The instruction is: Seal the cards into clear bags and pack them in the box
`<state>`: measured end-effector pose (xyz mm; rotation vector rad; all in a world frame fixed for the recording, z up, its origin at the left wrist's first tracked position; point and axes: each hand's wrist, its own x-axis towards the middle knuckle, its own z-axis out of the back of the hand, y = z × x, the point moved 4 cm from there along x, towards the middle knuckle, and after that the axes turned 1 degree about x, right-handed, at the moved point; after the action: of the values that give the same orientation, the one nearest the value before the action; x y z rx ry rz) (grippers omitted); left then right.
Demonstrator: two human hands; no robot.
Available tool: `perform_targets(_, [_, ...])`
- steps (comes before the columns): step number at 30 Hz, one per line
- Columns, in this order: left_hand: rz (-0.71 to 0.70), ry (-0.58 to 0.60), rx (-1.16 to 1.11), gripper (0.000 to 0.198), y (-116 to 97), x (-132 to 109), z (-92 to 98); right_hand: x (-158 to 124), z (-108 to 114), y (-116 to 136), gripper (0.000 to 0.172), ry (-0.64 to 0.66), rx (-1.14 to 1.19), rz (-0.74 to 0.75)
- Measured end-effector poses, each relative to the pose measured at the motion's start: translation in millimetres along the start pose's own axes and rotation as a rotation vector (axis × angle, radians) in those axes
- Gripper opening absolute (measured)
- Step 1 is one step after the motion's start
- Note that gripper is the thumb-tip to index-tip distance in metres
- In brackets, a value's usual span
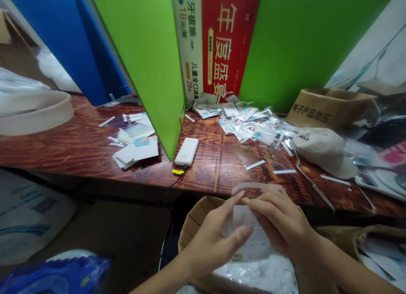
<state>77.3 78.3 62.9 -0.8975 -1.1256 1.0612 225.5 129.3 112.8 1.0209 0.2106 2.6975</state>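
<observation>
Over carton [193, 218] | pouch [252, 245]: flap [249, 186] away, long axis fore-aft | left hand [215, 232], right hand [281, 213]: grip clamped on it

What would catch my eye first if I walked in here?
Probably the bright green left panel and right panel standing on the wooden table, with a red poster between them at the top. Next, perhaps the heap of shiny packets below the poster. Then, at the lower middle, the left hand and right hand come together around a pale card.
</observation>
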Motion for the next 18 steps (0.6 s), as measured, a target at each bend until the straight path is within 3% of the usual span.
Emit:
perform_targets(2, [0.065,-0.022,-0.159,0.044,-3,-4,1.6,3,-1,6,0.020,0.037,-0.025,-0.032])
perform_targets(4, [0.091,-0.031,-0.161,0.037,-6,-4,2.8,8,0,10,0.019,-0.020,-0.126,-0.064])
perform_targets(7, [0.098,-0.039,-0.007,0.032,-10,-1,3.5,14,-3,13,0.022,-0.067,-0.286,-0.070])
perform_targets(14, [0.033,0.037,0.318,0.021,-11,1,4.1,17,-12,5,0.028,0.089,-0.283,0.033])
perform_targets(18, [0.004,0.056,0.376,0.019,-6,-4,5.7,18,-15,3,0.028,0.143,-0.251,0.071])
